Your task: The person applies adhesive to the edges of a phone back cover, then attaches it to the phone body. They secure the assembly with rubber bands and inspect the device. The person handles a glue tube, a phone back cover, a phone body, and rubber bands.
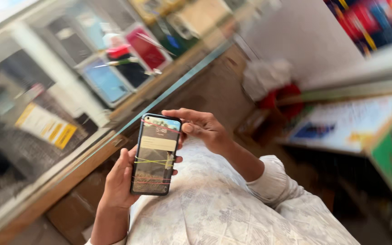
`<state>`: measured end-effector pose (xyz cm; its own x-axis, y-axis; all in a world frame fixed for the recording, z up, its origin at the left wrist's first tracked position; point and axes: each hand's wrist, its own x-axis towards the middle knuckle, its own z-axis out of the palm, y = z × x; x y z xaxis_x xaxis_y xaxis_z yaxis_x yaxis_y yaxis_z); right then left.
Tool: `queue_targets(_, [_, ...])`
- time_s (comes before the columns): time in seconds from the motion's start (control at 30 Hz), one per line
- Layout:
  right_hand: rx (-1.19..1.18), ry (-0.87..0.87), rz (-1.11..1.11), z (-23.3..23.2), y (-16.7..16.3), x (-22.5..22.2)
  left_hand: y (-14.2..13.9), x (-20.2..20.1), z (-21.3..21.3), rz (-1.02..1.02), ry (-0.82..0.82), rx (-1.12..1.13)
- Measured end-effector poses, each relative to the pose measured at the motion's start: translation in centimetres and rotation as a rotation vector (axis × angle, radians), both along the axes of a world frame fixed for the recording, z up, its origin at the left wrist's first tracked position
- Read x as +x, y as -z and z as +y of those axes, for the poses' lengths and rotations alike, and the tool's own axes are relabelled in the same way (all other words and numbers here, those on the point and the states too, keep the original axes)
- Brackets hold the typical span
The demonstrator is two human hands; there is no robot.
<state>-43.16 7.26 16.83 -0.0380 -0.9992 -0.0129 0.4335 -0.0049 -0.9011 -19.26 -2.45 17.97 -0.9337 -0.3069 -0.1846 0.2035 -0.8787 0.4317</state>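
Note:
A smartphone (155, 154) with a lit screen is upright in front of me, with red and yellow rubber bands stretched across it. My left hand (119, 179) grips its lower left side, thumb on the edge. My right hand (203, 128) is at the phone's upper right corner, fingers curved, thumb close to the screen's edge. Below the phone is my pale patterned garment (214, 204).
A glass display counter (69, 90) with a wooden edge runs along the left, with boxes and small packages inside. A white bag on something red (273, 86) lies on the floor ahead. A shelf with printed sheets (345, 122) stands at right.

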Motion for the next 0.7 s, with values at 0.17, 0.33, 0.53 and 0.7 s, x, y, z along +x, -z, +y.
queue_targets(0.17, [0.013,0.294,-0.013,6.4,-0.2,5.0,-0.5,1.4,1.7,-0.033,0.198,-0.038])
queue_targets(0.33, [0.125,0.501,-0.047,12.2,-0.8,8.4,-0.4,1.8,5.0,-0.046,0.361,-0.02])
queue_targets(0.53, [0.157,0.706,0.009,17.5,-2.3,10.2,-1.0,0.5,8.6,0.002,0.494,0.003])
queue_targets(0.7, [0.205,0.803,-0.004,20.8,-2.8,10.4,-1.3,-0.6,11.5,0.0,0.541,0.018])
